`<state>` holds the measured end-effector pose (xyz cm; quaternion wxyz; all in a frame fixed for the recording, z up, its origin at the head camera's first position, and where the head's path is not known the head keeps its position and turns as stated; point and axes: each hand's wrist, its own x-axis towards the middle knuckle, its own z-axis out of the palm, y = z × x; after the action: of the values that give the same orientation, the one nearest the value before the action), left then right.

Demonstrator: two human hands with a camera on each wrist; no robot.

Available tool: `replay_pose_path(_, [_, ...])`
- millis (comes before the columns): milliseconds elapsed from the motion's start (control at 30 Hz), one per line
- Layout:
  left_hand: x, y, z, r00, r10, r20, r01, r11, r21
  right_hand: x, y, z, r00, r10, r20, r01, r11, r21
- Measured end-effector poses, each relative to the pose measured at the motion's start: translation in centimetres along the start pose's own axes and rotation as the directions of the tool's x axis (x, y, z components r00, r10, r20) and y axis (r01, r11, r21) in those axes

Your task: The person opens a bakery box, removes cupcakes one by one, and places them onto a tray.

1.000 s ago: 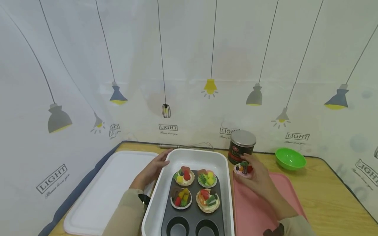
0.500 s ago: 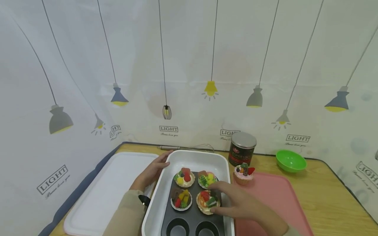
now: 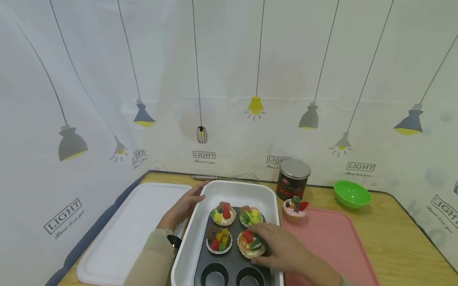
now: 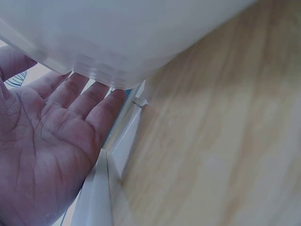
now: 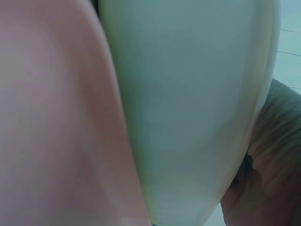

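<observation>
My left hand [image 3: 184,206] holds the left rim of a deep white pan [image 3: 191,234], thumb at its edge. In the left wrist view its fingers reach under the outer wall. A dark muffin tin [image 3: 232,260] lies inside, with several fruit-topped toy cupcakes in its cups. My right hand [image 3: 279,246] grips the cream cupcake [image 3: 251,243] in the tin's right column, fingers at its far side and thumb at its near side. The right wrist view shows the pan's outer wall [image 5: 188,103] but not the fingertips. Two near cups [image 3: 214,276] stand empty.
A pink-topped cupcake [image 3: 295,210] stands at the far left corner of a pink tray [image 3: 329,242]. Behind are an espresso can [image 3: 292,180], a green bowl [image 3: 352,194] and a whisk [image 3: 225,177]. A white tray [image 3: 132,234] lies at the left.
My right hand set the pink-topped cupcake down at the pink tray, then moved left and forward over the tin and closed around the cream cupcake. My left hand stays on the pan.
</observation>
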<state>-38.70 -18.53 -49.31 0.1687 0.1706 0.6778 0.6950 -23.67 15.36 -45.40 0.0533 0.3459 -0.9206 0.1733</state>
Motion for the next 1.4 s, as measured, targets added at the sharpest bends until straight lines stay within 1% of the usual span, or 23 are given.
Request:
replay_pose_path(133, [-0.08,0.11,-0.03,1.0,-0.003,0.0,0.003,1.0,0.004,0.08,-0.04,-0.01,0.999,0.035,0.03,-0.035,0.999,-0.003])
replay_pose_path(300, [-0.11,0.23,0.01,1.0,-0.011,-0.006,0.011,1.0,0.006,0.18,0.15,0.03,0.997,0.06,0.051,-0.062,0.998,0.031])
replay_pose_path(467, [-0.14,0.41,0.05,1.0,-0.01,-0.008,0.01,1.0,0.015,0.21,0.2,-0.06,0.998,0.048,0.036,-0.049,0.998,0.038])
replay_pose_path(700, [0.02,0.47,-0.02,1.0,0.011,0.002,-0.011,1.0,0.015,0.28,0.08,-0.35,1.0,0.007,-0.001,-0.007,0.999,0.043])
replay_pose_path(800, [-0.03,0.41,0.02,1.0,0.001,0.005,-0.001,1.0,0.004,0.18,0.07,-0.37,1.0,0.003,-0.002,-0.003,0.999,0.042])
replay_pose_path(1033, [-0.18,0.36,0.17,1.0,-0.007,0.003,0.007,1.0,0.02,0.05,0.22,-0.19,1.0,-0.003,0.006,0.003,0.999,0.053])
replay_pose_path(1100, [-0.17,0.32,0.1,1.0,-0.003,0.01,0.002,1.0,0.018,0.0,0.27,-0.1,1.0,-0.007,-0.003,0.007,0.998,0.056])
replay_pose_path(1300, [-0.06,0.18,-0.08,1.0,-0.001,0.005,0.001,1.0,0.008,-0.04,0.43,0.11,0.999,-0.037,-0.04,0.039,0.998,0.057])
replay_pose_path(1400, [0.04,0.02,-0.06,1.0,0.004,0.017,-0.004,1.0,0.005,-0.11,0.44,0.11,0.998,-0.041,-0.045,0.044,0.997,0.061])
